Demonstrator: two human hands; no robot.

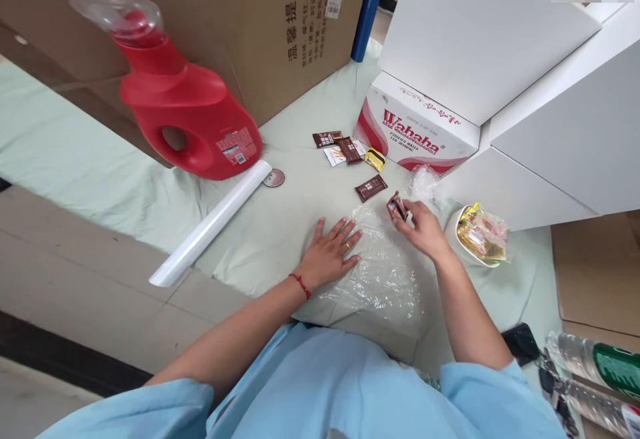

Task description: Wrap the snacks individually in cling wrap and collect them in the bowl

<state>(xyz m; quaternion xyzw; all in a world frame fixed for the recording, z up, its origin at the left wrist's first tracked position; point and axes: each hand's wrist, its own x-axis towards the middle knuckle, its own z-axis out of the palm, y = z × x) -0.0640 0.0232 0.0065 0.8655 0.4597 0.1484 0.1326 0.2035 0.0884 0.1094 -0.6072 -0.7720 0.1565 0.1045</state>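
My left hand [327, 252] lies flat with fingers spread at the left edge of a clear plastic sheet [383, 279]. Between the thumb and fingers of my right hand [420, 225] is a small packet [397, 208], reddish brown with a dark part; its kind is too small to tell. Just beyond it lies a brown sachet [371, 188]. Farther back, brown packets [350, 150], a white card-like packet [335, 155] and a yellow packet [375, 159] lie close together. Crumpled clear plastic [424, 184] sits beside my right hand.
A white tub [463, 242] of wrapped packets stands at the right. A Wahaha carton [415, 129] is at the back. On the left are a red detergent bottle [190, 112], a white roll [213, 225], and a round disc [274, 177]. Plastic bottles [590, 359] lie at lower right.
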